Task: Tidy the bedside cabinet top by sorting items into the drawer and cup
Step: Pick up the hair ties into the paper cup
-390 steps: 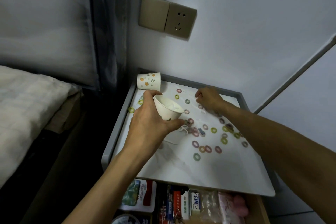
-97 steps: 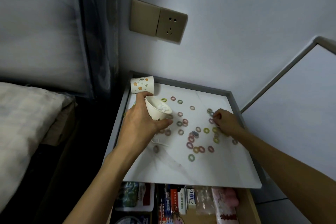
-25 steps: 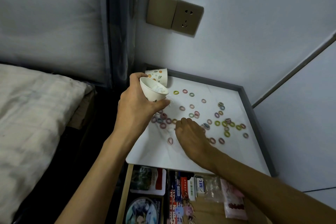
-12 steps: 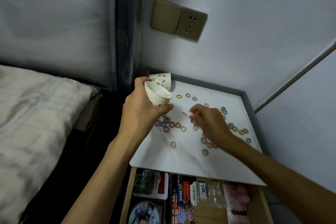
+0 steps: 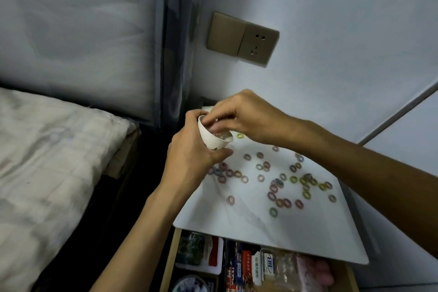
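Note:
My left hand (image 5: 192, 156) grips a small white paper cup (image 5: 214, 141), tilted, above the back-left corner of the white cabinet top (image 5: 237, 223). My right hand (image 5: 239, 116) hovers over the cup's mouth with its fingertips pinched together inside the rim; what they hold is hidden. Several small coloured hair rings (image 5: 275, 188) lie scattered over the cabinet top. Below the front edge, the open drawer (image 5: 248, 265) is packed with small boxes and packets. A second paper cup (image 5: 208, 109) is mostly hidden behind my hands.
A bed with a pale quilt (image 5: 47, 161) lies to the left across a dark gap. A wall socket and switch plate (image 5: 243, 40) sits above the cabinet. A grey raised rim borders the cabinet's right side (image 5: 355, 204).
My right hand has risen from the scattered rings to the mouth of the cup. My left hand has kept hold of the cup in much the same place.

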{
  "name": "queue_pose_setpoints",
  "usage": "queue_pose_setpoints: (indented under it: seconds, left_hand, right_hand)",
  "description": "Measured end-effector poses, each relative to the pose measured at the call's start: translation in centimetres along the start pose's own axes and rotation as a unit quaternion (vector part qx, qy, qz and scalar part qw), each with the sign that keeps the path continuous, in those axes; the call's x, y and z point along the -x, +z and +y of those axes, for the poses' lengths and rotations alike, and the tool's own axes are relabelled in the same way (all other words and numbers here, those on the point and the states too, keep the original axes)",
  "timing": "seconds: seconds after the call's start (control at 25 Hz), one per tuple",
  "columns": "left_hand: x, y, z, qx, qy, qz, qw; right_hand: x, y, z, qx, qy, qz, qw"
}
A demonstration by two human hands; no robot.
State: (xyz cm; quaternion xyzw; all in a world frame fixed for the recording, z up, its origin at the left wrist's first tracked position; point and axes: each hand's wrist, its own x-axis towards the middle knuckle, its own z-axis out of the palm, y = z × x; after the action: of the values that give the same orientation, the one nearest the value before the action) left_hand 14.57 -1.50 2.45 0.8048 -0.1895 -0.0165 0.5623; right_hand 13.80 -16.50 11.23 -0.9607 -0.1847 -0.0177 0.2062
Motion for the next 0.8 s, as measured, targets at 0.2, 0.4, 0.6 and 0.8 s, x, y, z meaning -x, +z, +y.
queue_pose_setpoints:
  seconds: [0.2,0.4,0.6,0.8]
  left_hand:
    - [-0.5,-1.9,-0.7,0.002,0.002,0.059,0.998]
    - [-0.7,-2.6,-1.1,0.004,-0.009,0.079,0.997]
    - [-1.2,-2.5,-1.3,0.01,-0.003,0.085,0.996]
    - [-1.2,-2.2,-1.3,0.013,-0.008,0.082,0.997]
  right_hand:
    - [1.6,4.4,6.4,-0.136,0.261,0.142,0.945]
    - [1.7,10.7,11.2,0.012,0.379,0.021,0.925]
    - [0.5,12.5,12.5,0.013,0.404,0.075,0.911]
    - [1.6,12.1,12.8,0.05,0.404,0.032,0.913]
